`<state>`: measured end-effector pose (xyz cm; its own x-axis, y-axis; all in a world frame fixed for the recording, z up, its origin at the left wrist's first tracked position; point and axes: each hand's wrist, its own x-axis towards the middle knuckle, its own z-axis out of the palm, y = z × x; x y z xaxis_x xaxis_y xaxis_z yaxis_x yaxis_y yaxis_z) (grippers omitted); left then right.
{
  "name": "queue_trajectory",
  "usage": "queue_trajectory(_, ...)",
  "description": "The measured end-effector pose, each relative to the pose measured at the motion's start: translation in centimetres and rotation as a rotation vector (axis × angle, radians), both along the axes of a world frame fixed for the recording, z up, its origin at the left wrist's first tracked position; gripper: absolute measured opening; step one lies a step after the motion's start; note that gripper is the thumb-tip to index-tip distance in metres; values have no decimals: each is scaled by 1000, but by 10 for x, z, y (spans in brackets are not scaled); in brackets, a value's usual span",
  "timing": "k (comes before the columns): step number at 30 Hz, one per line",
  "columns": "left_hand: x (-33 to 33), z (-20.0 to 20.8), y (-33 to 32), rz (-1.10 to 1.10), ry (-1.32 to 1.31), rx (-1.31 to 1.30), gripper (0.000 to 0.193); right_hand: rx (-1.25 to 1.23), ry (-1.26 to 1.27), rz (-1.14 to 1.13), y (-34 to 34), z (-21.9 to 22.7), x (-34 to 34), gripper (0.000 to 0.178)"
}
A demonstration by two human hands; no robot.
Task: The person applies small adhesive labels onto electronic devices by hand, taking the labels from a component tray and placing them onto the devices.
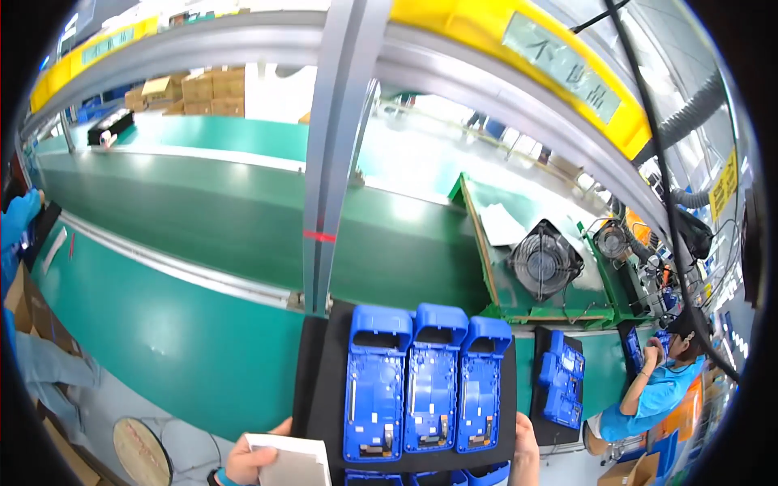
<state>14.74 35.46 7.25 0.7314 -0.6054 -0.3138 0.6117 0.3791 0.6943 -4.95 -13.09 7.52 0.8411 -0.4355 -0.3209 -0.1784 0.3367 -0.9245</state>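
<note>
In front of me a black foam board [331, 381] carries several blue plastic device housings [430, 397], lying with their inner sides up. Each housing in the upper row has a hollow block at its far end and a small ribbon-like part near its lower end. More housings are cut off by the lower edge. My left hand [243, 463] is closed on a white block-like stack [290, 462], thumb over its top, beside the board's left edge; one fingertip shows behind it. At the board's right edge my right hand [525, 454] is closed round the rim, its fingers partly hidden.
A metal post [328, 178] rises just beyond the board, before a green conveyor belt [178, 194]. A black fan [546, 257] stands on a raised green platform. To the right a co-worker [656, 397] sits near another black board with blue housings [561, 379]. A blue-gloved hand [20, 215] shows far left.
</note>
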Motion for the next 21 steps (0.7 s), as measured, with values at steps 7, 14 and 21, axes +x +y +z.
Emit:
queue_trajectory(7,16,-38,-11,-130,-52,-20,60,-199,-39,-57,-12,1,3,27)
queue_trajectory(14,58,-44,-15,-15,-69,78,47,-309,-473,-128,0,80,41,21)
queue_trajectory(21,75,-36,-15,133,-226,140,35,-457,-469,67,31,114,76,18)
